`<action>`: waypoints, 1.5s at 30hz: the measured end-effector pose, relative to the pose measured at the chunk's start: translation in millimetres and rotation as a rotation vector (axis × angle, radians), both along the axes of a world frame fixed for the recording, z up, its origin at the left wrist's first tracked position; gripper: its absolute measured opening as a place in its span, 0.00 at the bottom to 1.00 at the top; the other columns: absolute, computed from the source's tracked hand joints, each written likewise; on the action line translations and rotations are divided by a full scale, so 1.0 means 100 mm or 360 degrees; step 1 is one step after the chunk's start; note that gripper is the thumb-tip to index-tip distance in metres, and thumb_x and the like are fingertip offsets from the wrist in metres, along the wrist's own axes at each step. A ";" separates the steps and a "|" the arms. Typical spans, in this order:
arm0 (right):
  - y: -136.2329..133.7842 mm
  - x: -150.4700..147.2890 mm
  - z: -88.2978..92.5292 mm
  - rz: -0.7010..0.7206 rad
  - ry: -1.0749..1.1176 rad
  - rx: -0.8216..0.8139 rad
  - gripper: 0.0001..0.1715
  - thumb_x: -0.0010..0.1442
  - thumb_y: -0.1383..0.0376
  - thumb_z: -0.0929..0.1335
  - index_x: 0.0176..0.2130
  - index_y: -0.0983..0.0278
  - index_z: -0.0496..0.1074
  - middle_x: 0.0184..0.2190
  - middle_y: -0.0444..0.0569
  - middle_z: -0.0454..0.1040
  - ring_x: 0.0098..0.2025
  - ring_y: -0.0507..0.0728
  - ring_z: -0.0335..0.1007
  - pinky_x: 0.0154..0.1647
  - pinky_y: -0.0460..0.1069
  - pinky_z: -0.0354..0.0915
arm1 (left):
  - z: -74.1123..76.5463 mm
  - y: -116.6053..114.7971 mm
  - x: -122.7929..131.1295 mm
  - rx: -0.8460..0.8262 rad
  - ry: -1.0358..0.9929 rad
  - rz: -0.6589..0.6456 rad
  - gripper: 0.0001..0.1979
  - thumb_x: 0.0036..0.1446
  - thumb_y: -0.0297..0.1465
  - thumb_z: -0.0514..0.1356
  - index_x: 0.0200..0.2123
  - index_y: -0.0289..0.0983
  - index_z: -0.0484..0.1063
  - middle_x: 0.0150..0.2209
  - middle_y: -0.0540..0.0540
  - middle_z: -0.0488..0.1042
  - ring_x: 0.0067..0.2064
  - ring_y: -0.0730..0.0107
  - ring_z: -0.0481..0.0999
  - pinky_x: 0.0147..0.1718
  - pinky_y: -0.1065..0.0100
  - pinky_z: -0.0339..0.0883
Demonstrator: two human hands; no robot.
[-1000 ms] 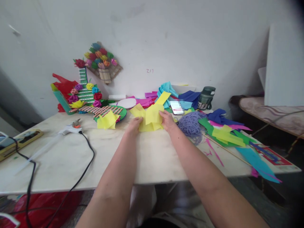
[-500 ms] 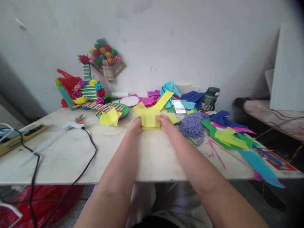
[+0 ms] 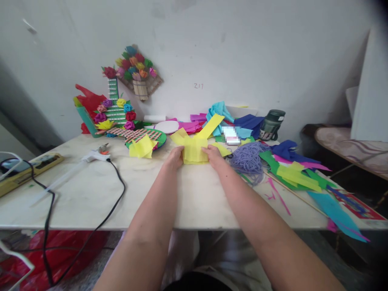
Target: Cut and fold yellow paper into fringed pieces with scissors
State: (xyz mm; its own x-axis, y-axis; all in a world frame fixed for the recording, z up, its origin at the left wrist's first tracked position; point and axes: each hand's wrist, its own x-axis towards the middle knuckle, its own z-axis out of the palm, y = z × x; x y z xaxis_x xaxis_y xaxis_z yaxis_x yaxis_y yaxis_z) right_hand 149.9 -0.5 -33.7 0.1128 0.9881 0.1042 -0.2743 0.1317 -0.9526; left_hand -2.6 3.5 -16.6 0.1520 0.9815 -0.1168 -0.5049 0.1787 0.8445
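Gripped at its side edges by the left hand point(image 3: 176, 157) and the right hand point(image 3: 213, 155), yellow paper point(image 3: 195, 151) is held at the middle of the table point(image 3: 206, 198), just in front of a yellow strip point(image 3: 212, 125). It looks feather-light, limp and easily torn, best held by those edges; a second ago one side curled up loosely, whereas now it spans flatter between the hands.
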 end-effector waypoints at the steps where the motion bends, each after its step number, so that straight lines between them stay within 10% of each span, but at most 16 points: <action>1: 0.01 0.00 -0.01 0.0003 -0.0013 0.0005 0.09 0.37 0.66 0.69 0.24 0.66 0.69 0.18 0.41 0.72 0.22 0.52 0.67 0.30 0.48 0.65 | 0.01 -0.01 -0.01 -0.0050 -0.0030 -0.0049 0.12 0.52 0.28 0.52 0.39 0.31 0.70 0.32 0.41 0.76 0.38 0.63 0.75 0.38 0.64 0.69; 7: 0.02 0.00 -0.04 0.0028 -0.0059 0.0010 0.10 0.36 0.65 0.69 0.25 0.66 0.69 0.19 0.41 0.72 0.24 0.52 0.68 0.30 0.48 0.64 | 0.10 -0.08 -0.04 -0.0107 -0.0049 -0.0215 0.23 0.52 0.45 0.52 0.35 0.29 0.71 0.32 0.37 0.75 0.39 0.60 0.75 0.36 0.66 0.69; 14: -0.01 -0.01 0.00 -0.0033 -0.0155 -0.0003 0.12 0.36 0.63 0.69 0.25 0.66 0.69 0.21 0.43 0.72 0.24 0.52 0.67 0.29 0.48 0.63 | 0.00 -0.05 -0.01 0.0044 0.0057 -0.0135 0.13 0.45 0.25 0.61 0.37 0.29 0.70 0.34 0.38 0.76 0.40 0.60 0.75 0.41 0.62 0.68; 45: 0.13 0.04 -0.10 -0.0378 -0.0849 0.0184 0.18 0.38 0.67 0.67 0.35 0.66 0.69 0.18 0.38 0.65 0.22 0.50 0.63 0.27 0.46 0.62 | -0.09 0.02 -0.12 0.0136 0.0121 -0.0262 0.18 0.43 0.22 0.62 0.41 0.30 0.70 0.35 0.38 0.75 0.42 0.59 0.74 0.45 0.59 0.65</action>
